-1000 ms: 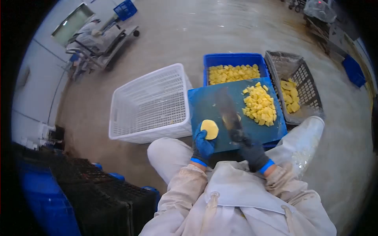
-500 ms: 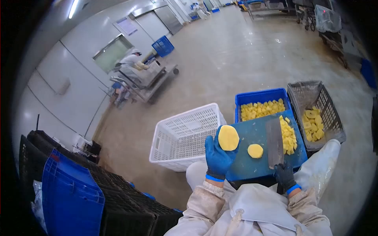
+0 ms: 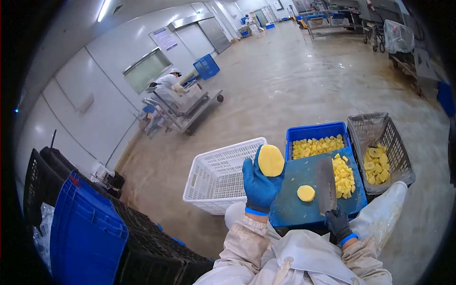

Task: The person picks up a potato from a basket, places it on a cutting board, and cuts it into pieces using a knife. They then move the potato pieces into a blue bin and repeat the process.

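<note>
My left hand [image 3: 261, 184], in a blue glove, holds a peeled potato piece [image 3: 271, 160] with its flat cut face up, above the left edge of the blue cutting board [image 3: 290, 209]. In a dark glove, my right hand [image 3: 337, 223] grips the handle of a broad cleaver [image 3: 326, 186], whose blade lies over the board. A round potato slice [image 3: 306, 193] rests flat on the board left of the blade. Right of the blade is a heap of potato chunks [image 3: 343, 178].
Behind the board stands a blue crate [image 3: 315, 131] holding potato chunks. A dark lined crate [image 3: 389, 156] with larger pieces is at the right, a white basket [image 3: 209, 199] at the left. Stacked crates [image 3: 85, 228] fill the lower left. Farther off, a person works at a cart [image 3: 190, 114].
The view has tilted up slightly, so the surroundings sit lower. My left hand has lifted the potato piece a little; the cleaver has shifted slightly left.
</note>
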